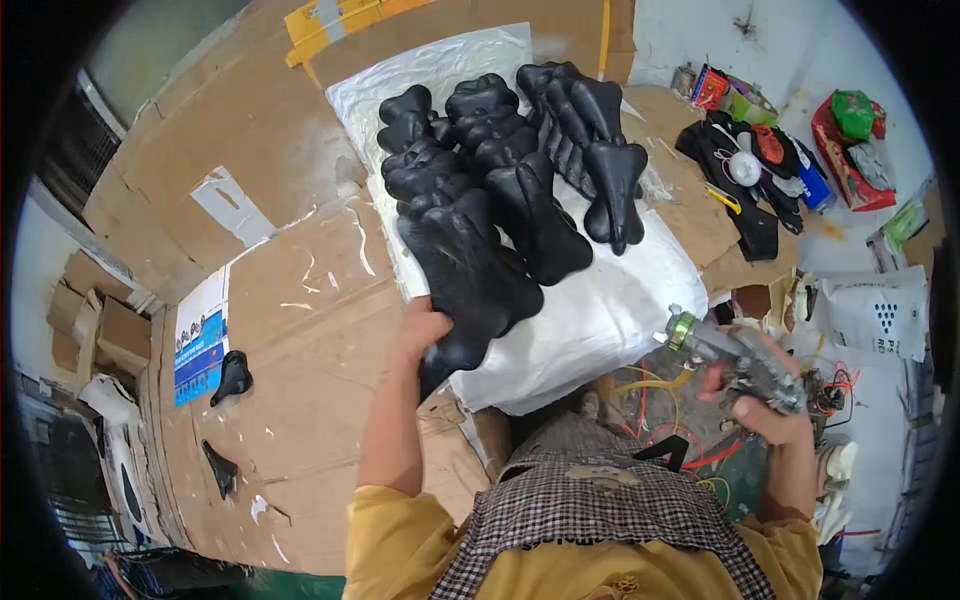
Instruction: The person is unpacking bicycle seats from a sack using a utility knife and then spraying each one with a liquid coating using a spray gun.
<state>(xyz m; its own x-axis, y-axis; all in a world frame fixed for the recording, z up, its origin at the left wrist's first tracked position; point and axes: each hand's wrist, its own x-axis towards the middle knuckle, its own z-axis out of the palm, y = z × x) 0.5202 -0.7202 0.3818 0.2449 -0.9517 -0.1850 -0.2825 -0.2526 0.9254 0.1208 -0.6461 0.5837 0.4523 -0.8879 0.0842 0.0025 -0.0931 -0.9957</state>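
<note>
My left hand [422, 330] grips the narrow end of a black bicycle saddle [470, 275] lying at the near end of a row of saddles. Several more black saddles [530, 150] are laid overlapping on a white plastic sheet [610, 310]. My right hand [765, 405] holds a metal spray gun [735, 355] with a green ring at its nozzle, pointing left, off to the right of the white sheet and apart from the saddles.
Flattened brown cardboard [300, 330] covers the surface on the left, with two loose black saddles [232, 378] on it. Black gloves, packets and coloured bags [760, 160] lie at the right. A white sack [880, 315] and tangled wires [660, 400] sit near my right hand.
</note>
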